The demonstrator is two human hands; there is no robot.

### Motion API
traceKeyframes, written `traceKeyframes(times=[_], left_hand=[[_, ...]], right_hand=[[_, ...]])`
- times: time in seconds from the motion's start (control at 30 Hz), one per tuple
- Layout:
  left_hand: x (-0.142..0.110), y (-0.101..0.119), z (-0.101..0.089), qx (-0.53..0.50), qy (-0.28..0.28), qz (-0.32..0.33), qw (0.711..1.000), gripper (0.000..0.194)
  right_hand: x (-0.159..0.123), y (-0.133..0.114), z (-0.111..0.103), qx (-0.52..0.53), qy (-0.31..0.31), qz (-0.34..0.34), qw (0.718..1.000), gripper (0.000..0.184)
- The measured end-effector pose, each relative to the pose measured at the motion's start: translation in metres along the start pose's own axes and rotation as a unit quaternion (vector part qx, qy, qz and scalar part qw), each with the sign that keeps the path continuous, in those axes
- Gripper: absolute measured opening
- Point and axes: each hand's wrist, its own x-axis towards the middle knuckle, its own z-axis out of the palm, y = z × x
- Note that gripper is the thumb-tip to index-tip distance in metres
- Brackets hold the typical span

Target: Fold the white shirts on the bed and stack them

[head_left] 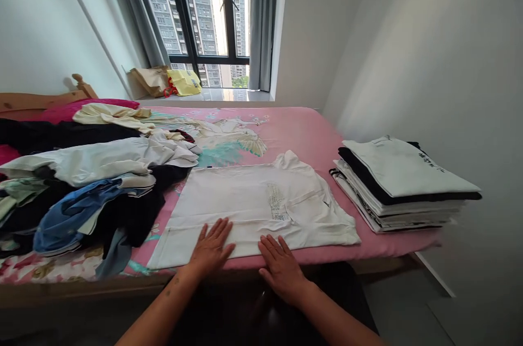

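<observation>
A white shirt [253, 207] lies spread flat on the pink bedsheet [302, 131], partly folded lengthwise, with a printed label near its middle. My left hand [211, 246] rests flat on the shirt's near edge, fingers stretched out. My right hand [281, 267] lies flat beside it, fingertips on the same edge, palm over the bed's front rim. Neither hand holds anything.
A heap of unfolded clothes [81, 188] in white, black and blue covers the bed's left part. A stack of folded shirts [402, 185] stands at the right end. Paper bags [167, 82] sit on the window sill. A white wall runs along the right.
</observation>
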Motion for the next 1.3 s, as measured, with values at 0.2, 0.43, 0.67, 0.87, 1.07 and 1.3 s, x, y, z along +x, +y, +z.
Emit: traceKeyframes(times=[0.2,0.43,0.67,0.87,1.07,1.3], left_hand=[[-0.018,-0.030,-0.003,0.037,-0.013,-0.061,0.997,0.067],[-0.001,0.025,-0.006,-0.044,0.065,0.054,0.995,0.038],[0.055,0.100,-0.008,-0.176,0.028,0.222,0.959,0.033],[0.064,0.093,-0.003,-0.145,0.039,0.224,0.963,0.034],[0.047,0.088,-0.004,-0.055,0.040,0.205,0.976,0.043],[0.043,0.081,0.006,0.007,0.084,0.212,0.974,0.053]], right_hand=[[-0.068,0.073,-0.022,-0.109,0.043,0.163,0.980,0.046],[-0.051,0.054,-0.048,-0.026,0.098,0.182,0.978,0.030],[-0.005,0.040,-0.030,0.141,0.126,0.103,0.976,0.025],[-0.006,0.083,-0.032,0.087,0.101,0.070,0.989,0.024],[-0.016,0.077,-0.027,0.061,0.139,0.120,0.981,0.029],[-0.008,0.067,-0.031,0.049,0.163,0.126,0.977,0.024]])
